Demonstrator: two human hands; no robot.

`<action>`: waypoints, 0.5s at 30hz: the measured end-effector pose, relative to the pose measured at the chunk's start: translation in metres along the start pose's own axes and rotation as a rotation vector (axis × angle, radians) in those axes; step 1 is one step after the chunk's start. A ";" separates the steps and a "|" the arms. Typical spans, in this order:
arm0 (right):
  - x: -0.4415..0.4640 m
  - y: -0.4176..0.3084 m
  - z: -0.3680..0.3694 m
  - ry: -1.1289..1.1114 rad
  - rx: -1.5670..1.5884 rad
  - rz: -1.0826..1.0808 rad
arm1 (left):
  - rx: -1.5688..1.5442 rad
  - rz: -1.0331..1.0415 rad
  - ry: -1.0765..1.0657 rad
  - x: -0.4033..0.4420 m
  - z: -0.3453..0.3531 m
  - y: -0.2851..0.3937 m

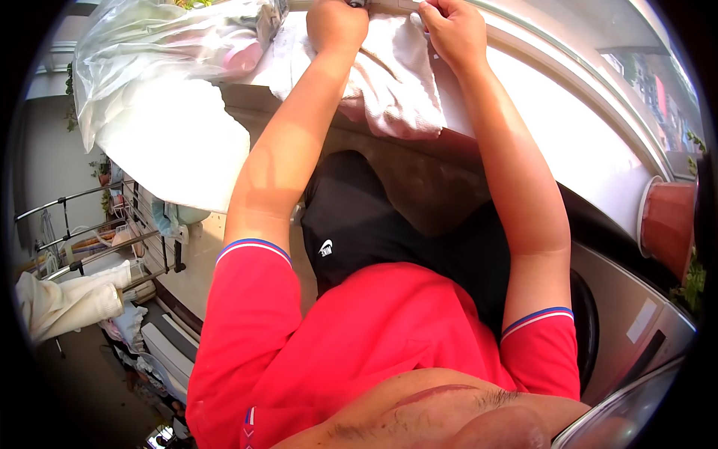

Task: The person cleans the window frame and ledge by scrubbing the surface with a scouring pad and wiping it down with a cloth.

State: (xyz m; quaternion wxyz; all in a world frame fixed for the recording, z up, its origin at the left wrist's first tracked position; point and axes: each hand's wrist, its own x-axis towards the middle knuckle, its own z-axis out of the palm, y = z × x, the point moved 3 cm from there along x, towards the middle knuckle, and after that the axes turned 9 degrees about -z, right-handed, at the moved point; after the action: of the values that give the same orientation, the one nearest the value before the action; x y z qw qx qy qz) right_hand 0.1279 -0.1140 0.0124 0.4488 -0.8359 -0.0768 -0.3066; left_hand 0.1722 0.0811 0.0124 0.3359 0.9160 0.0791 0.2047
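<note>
Pale pink and white, the cloth point(396, 86) is positioned between the two hands and serves as the reference for all locations below. At its upper left, the left hand point(336, 28) is closed in a fist around a dark item point(357, 3), of which only the end is exposed; its type cannot be determined. At its upper right, the right hand point(458, 36) is turned inward, with the thumb brought close to the forefinger. The fingertips are cut off by the top edge, so neither their opening nor any held part can be confirmed. Contact between either hand and the cloth cannot be verified. Both forearms are held apart, presumably so that the cloth is left unobstructed between them.

The cloth is rested on a white ledge point(557, 116), and its lower end is hung over the front edge, probably because little depth is available there. Below it, black trousers point(366, 217) and a red shirt point(389, 322) are worn. To its left, a clear plastic bag point(142, 49) is set above a bulky white article point(172, 146), apparently kept aside for working room. Farther lower left, a cream garment point(71, 303) is hung at a metal rack point(63, 200), likely for airing. Well to its lower right, a reddish pot point(668, 224) is placed near the window point(636, 78), possibly for light.
</note>
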 end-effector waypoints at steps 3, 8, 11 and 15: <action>0.001 0.000 0.003 -0.028 -0.015 0.042 | 0.053 0.105 -0.036 -0.005 0.010 0.007; 0.000 -0.003 -0.004 -0.009 -0.029 -0.034 | 0.002 0.035 0.298 0.003 -0.001 -0.001; 0.001 -0.007 -0.005 -0.053 -0.042 0.006 | -0.322 -0.241 0.200 0.013 -0.021 0.004; 0.001 -0.003 -0.004 -0.028 -0.012 0.050 | -0.298 -0.052 0.252 0.009 0.005 0.004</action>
State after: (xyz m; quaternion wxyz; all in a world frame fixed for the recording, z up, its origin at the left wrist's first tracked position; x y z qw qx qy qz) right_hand 0.1262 -0.1154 0.0164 0.4500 -0.8445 -0.0604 -0.2842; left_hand 0.1828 0.0776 0.0150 0.4603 0.8210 0.1127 0.3184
